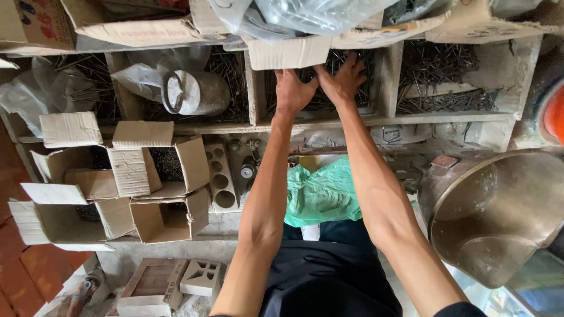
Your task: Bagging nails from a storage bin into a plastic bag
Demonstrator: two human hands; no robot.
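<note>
Reaching into the middle wooden bin [385,76], your left hand [292,91] and right hand [343,79] lie fingers spread, clamped on nothing, on the loose nails [329,100] there. Expect them heavy, stiff, prickly and slippery; scoop from underneath, palms cupped.

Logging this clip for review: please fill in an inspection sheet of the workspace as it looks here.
Surface: wooden compartment rack, dusty and worn.
Job's things: nails piled in the middle compartment, both hands in them.
Clutter: open cardboard boxes, metal weight among nails, green plastic bag, large metal scoop pan, clear plastic bags on top.
Hands: left hand and right hand side by side, fingers buried in the nails; grip cannot be told.
Cables: nothing seen.
Surroundings: red floor tiles, patterned concrete block below.
</note>
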